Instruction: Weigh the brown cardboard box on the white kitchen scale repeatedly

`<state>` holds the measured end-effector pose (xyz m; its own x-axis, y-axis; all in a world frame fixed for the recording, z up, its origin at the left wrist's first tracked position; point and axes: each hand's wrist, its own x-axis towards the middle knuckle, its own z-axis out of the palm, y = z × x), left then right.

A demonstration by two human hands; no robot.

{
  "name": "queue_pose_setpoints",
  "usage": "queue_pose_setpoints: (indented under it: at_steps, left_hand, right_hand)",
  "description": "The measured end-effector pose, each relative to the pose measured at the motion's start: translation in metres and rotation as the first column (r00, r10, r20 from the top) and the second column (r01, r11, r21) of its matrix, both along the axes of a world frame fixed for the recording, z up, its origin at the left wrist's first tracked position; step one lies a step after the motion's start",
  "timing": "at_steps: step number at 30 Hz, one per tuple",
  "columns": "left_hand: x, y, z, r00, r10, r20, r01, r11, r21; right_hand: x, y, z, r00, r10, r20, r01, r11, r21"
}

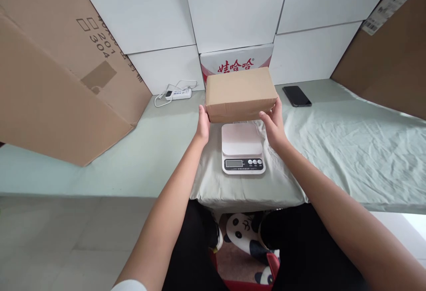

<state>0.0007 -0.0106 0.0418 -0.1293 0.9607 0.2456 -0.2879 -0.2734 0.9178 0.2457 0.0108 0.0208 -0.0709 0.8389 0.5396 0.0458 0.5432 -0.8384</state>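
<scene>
Cardboard box (240, 92) held level between left hand (203, 125) and right hand (274, 124), one palm clasping each end; box hangs just above and behind the white scale (242, 148) on the green cloth (333, 149); judgement: keep it flat, centre it over the platform, leave the display unobstructed.

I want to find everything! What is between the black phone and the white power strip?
In the head view, the brown cardboard box sits between the phone and the power strip, gripped by the left hand and right hand.
</scene>
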Motion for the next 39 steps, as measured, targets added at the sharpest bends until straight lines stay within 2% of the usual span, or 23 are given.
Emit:
queue_pose_setpoints:
  at_steps: [3,9,13,18,22,26,31,39]
  left_hand:
    - [0.002,-0.014,0.007,1.0,0.003,-0.03,-0.003,1.0,-0.011]
    - [0.013,-0.059,0.01,0.997,0.01,-0.075,-0.02,0.991,-0.134]
    - [0.018,-0.086,0.016,0.996,0.018,-0.089,-0.029,0.992,-0.121]
    - [0.021,-0.107,0.016,0.994,0.069,-0.081,-0.079,0.988,-0.133]
    - [0.03,-0.116,0.015,0.991,0.114,-0.069,-0.125,0.975,-0.185]
    - [0.038,-0.119,0.018,0.991,0.114,-0.065,-0.124,0.978,-0.168]
    - [0.038,-0.121,0.014,0.985,0.156,-0.076,-0.169,0.961,-0.218]
    - [0.039,-0.12,0.009,0.978,0.182,-0.102,-0.2,0.956,-0.213]
  right_hand:
    - [0.007,-0.012,0.003,0.999,-0.043,0.031,0.042,0.999,0.03]
    - [0.023,-0.045,-0.004,0.975,-0.189,0.119,0.177,0.979,0.105]
    - [0.027,-0.072,-0.005,0.975,-0.184,0.125,0.176,0.982,0.072]
    - [0.028,-0.099,0.001,0.982,-0.164,0.09,0.163,0.986,0.024]
    - [0.032,-0.101,0.0,0.987,-0.151,0.053,0.153,0.987,-0.038]
    - [0.036,-0.096,-0.005,0.981,-0.184,0.063,0.187,0.981,-0.049]
    - [0.035,-0.097,-0.007,0.978,-0.199,0.068,0.203,0.978,-0.056]
    - [0.032,-0.098,-0.005,0.982,-0.187,0.017,0.188,0.979,-0.084]
